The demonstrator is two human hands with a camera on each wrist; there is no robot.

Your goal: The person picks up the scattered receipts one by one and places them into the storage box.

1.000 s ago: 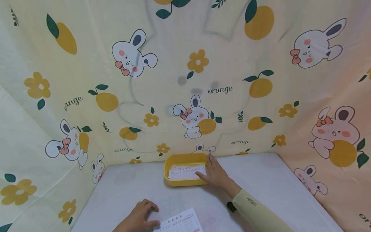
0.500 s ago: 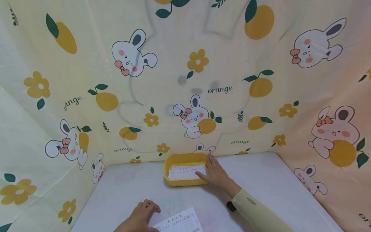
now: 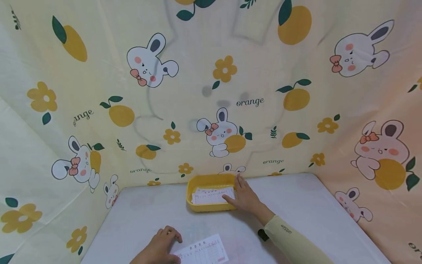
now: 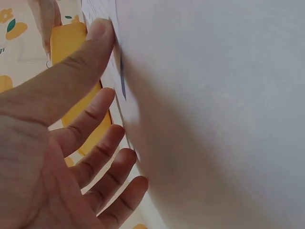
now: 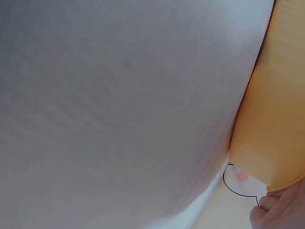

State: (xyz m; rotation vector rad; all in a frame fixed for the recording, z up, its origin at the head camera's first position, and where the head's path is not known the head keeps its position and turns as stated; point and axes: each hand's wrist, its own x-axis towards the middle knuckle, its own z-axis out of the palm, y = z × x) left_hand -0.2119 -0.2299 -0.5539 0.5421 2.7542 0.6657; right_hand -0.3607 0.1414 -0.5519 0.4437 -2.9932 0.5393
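A yellow plastic tray (image 3: 211, 208) stands at the back of the table, with printed paper slips (image 3: 209, 197) lying in it. My right hand (image 3: 248, 201) rests on its right end, fingers stretched along the rim and thumb reaching over the slips. In the right wrist view, fingertips (image 5: 267, 210) touch a corner of the tray's rim. Nearer to me lies another printed slip (image 3: 206, 252) with a grid, cut off by the bottom of the head view. My left hand (image 3: 157, 246) is at its left edge, thumb (image 4: 97, 36) touching the slip, other fingers spread and loosely bent.
The white-covered table (image 3: 141, 209) meets a patterned cloth (image 3: 188, 91) with rabbits and oranges at the back and both sides. A small dark object (image 3: 262, 235) shows beneath the right sleeve (image 3: 290, 236).
The near slip has shifted slightly away from me. My left thumb has moved down to the slip's lower left edge. The right hand and the tray stay in place.
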